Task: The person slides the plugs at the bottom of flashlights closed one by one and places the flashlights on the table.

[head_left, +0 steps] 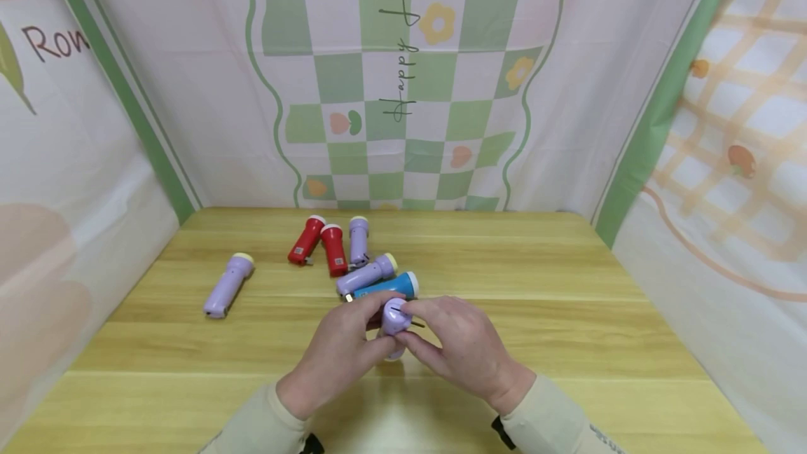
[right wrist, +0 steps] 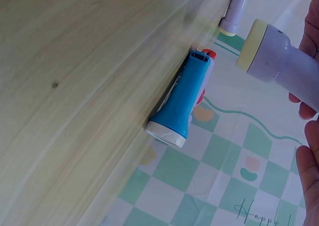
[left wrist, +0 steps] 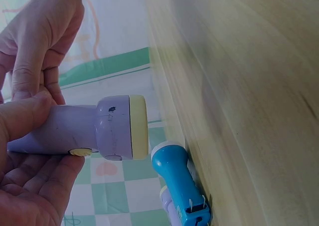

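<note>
While a purple flashlight point(head_left: 396, 321) is being grasped beside a blue flashlight point(head_left: 387, 289) by the left hand point(head_left: 343, 343), its end is being pinched by fingers of the right hand point(head_left: 465, 342).

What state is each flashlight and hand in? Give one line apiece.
Raised purple flashlight: held, lens down
Blue flashlight: lying, prongs out
Left red flashlight: lying
Right red flashlight: lying
Rear purple flashlight: lying
Middle purple flashlight: lying
Lone purple flashlight: lying apart
Left hand: gripping the raised purple flashlight
Right hand: pinching its tail
</note>
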The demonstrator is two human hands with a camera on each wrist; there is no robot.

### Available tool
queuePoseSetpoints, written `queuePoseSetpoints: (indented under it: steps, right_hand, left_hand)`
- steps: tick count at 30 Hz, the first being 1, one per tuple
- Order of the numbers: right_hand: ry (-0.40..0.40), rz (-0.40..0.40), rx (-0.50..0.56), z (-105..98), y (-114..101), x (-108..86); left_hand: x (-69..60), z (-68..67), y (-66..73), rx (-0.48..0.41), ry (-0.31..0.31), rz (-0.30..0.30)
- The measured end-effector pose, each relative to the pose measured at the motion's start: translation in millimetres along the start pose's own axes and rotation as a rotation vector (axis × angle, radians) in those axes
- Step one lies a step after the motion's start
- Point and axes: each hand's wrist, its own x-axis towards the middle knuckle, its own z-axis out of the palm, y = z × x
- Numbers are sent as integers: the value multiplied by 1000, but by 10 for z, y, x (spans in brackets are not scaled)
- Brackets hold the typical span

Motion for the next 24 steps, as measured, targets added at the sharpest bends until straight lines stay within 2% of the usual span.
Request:
queuePoseSetpoints:
  steps: [16, 24]
  right_hand:
    - [35, -19, -1, 5, -11, 2]
    - [34, -29, 34, -15, -11, 16]
  left_hand:
    - [-12, -15, 28, -14, 14, 6]
    - [-14, -13, 35, 16, 22, 28]
